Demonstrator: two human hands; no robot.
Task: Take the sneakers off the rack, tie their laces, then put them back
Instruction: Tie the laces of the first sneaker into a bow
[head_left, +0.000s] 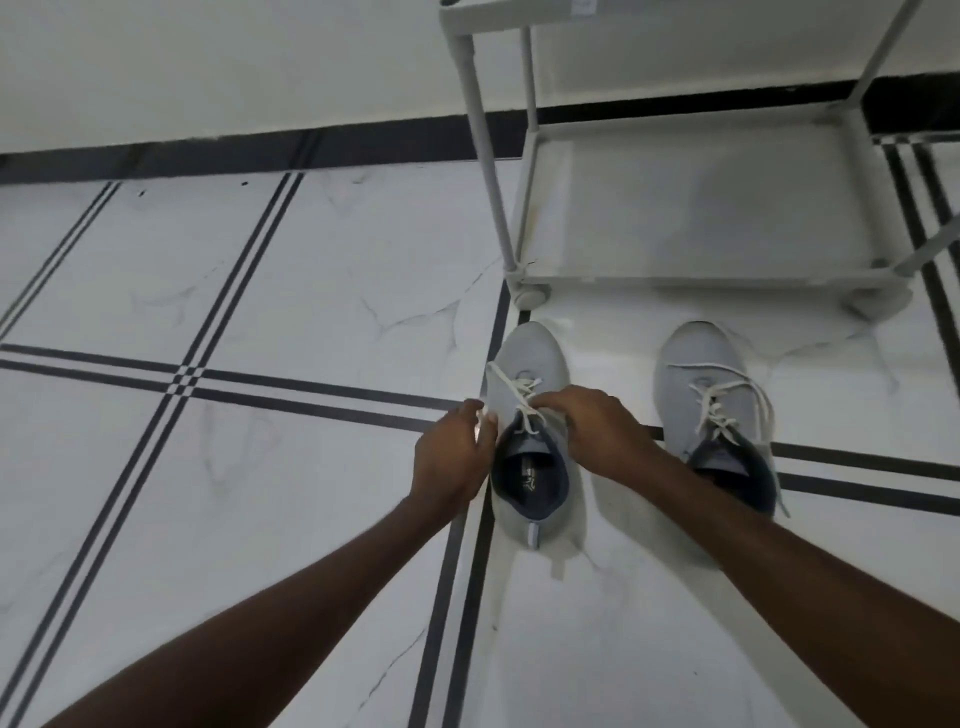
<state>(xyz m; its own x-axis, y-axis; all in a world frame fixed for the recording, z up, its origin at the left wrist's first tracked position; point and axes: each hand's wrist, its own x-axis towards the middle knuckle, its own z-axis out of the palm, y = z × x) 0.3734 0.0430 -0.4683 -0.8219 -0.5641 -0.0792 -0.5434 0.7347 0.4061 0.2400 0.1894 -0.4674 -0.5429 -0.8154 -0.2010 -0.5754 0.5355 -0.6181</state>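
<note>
Both hands, left (451, 457) and right (597, 431), pinch laces (524, 402) over open floor (260, 493).

Tile floor (260, 291): 2 sneakers (530, 358) (696, 358) + white rack (675, 275) on it.

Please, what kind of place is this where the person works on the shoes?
Probably a room or hallway in a home. Signs: a white tiled floor with dark stripes, a dark skirting strip along a plain wall, and a light shoe rack on the floor, with two grey sneakers before it.
</note>
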